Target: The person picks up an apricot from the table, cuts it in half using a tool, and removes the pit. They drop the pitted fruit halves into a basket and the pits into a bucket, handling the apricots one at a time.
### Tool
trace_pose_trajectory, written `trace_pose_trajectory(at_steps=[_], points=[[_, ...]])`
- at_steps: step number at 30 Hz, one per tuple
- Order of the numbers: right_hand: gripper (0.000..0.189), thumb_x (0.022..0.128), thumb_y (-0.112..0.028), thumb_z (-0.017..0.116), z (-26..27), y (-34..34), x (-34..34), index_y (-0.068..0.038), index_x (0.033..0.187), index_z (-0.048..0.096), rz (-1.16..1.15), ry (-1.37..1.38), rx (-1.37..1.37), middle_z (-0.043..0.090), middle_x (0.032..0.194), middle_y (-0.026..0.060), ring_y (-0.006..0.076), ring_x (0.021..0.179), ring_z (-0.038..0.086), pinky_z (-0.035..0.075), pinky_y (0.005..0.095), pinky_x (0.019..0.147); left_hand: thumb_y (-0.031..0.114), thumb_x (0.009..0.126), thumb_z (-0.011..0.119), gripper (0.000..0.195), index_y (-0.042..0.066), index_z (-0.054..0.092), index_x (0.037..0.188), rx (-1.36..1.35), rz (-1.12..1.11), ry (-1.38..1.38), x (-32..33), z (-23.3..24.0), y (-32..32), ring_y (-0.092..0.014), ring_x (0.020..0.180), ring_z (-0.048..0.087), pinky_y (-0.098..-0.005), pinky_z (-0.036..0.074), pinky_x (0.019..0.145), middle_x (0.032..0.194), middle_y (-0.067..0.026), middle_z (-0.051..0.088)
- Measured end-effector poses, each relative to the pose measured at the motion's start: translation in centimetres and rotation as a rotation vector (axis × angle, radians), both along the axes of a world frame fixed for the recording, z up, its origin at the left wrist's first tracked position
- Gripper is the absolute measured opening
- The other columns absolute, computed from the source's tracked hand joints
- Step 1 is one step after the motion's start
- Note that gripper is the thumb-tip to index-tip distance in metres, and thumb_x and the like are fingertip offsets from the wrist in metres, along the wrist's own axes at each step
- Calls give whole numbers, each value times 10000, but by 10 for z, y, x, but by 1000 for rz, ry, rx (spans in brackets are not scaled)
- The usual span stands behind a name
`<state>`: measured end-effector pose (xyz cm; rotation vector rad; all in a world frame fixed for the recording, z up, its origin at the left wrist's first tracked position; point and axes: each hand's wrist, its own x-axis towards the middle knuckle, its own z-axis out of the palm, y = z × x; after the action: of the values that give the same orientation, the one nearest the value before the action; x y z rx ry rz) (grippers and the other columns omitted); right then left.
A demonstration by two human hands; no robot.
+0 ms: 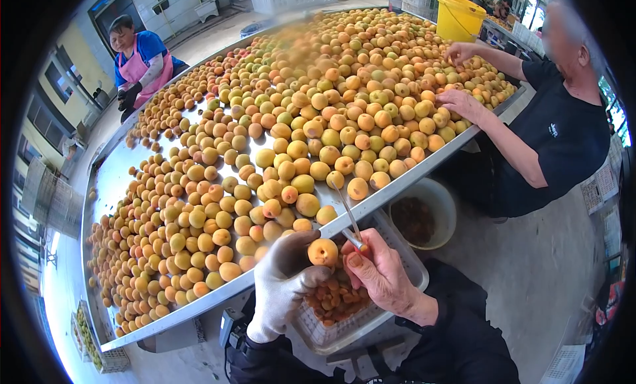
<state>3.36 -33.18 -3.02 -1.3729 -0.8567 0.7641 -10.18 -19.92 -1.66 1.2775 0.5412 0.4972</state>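
Observation:
My left hand (284, 279), in a white glove with dark-coated fingers, grips a yellow-orange apricot (323, 253) just off the table's near edge. Small dark marks show on the fruit's upward face. Beside it, my bare right hand (381, 273) holds a slim metal hand tool (346, 206) whose long thin shaft points up over the table rim. A short metal piece (354, 239) also sticks out from between these fingers; whether it belongs to the same tool, I cannot tell. Below both hands sits a pale plastic basket (332, 345), with orange apricot pieces (338, 299) inside.
A metal-rimmed table (198, 305) carries a broad heap of apricots (298, 135). Right of the basket stands a white bucket (447, 220) with dark contents. A co-worker (551, 120) reaches into the fruit from the right; another person (144, 61) stands far left. A yellow bucket (459, 18) is at the back.

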Motion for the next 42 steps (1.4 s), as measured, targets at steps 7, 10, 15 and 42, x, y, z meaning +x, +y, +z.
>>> trace_pose_trajectory(at_steps=[7,10,15,42], points=[[222,977,-185,615,-8,-7,-14,16,1030,540,27,-544,158,539,803,109,257,683,603,481,320,587,271,683,914,699,-21,573,1219,72,215,-101,1,7,0,-169,1028,632,-310,504,927,1122,-79,656],[237,970,-176,620,-9,-5,-18,36,1047,546,30,-561,165,555,829,128,283,682,611,492,328,587,58,725,857,604,-50,556,1238,55,221,-177,-1,8,-1,-180,1067,618,-325,494,962,1205,-122,638],[244,972,-177,616,-17,-5,-20,35,1071,550,28,-579,155,570,837,130,280,677,623,495,331,577,12,739,838,588,-48,550,1249,63,227,-219,-4,6,-1,-182,1062,624,-322,507,952,1213,-131,635],[193,1011,-201,512,-47,8,-16,-36,944,439,97,-496,92,569,684,142,367,615,610,466,413,532,170,935,689,509,-37,464,1343,312,235,-151,2,-5,-12,-173,1063,586,-301,507,896,1225,-133,584]])
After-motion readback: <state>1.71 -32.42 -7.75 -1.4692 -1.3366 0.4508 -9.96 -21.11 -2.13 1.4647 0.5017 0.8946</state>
